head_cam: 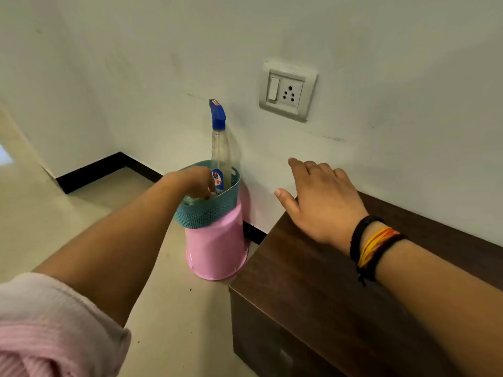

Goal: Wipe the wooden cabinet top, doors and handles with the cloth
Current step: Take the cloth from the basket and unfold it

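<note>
Pale wall and cream floor tiles frame a dark wooden cabinet [340, 281], whose top fills the lower right of the view, with one switch-and-socket plate [288, 91] on the wall above its far end. Just left of the cabinet's far corner stands one pink bucket [217, 248], upside down on the floor, with one teal mesh basket [206, 210] sitting on top of it. One spray bottle [221, 156] with a blue trigger head stands upright in the basket, leaning toward the wall. The left hand [193, 183] is plunged into the basket beside the bottle, fingers hidden by the rim — whether they are curled around anything cannot be told. A pale crumpled mass just under that hand may be the cloth [189, 200], but it is too hidden to be sure; if so, the task's tool lies left of the cabinet, directly beneath the left hand and well apart from the right. The right hand [324, 202] hovers over the cabinet's far-left corner, fingers spread and empty, bands on its wrist. Judging by this, wiping has not begun — fetching the cloth comes first, and the left hand is by far the nearer.
</note>
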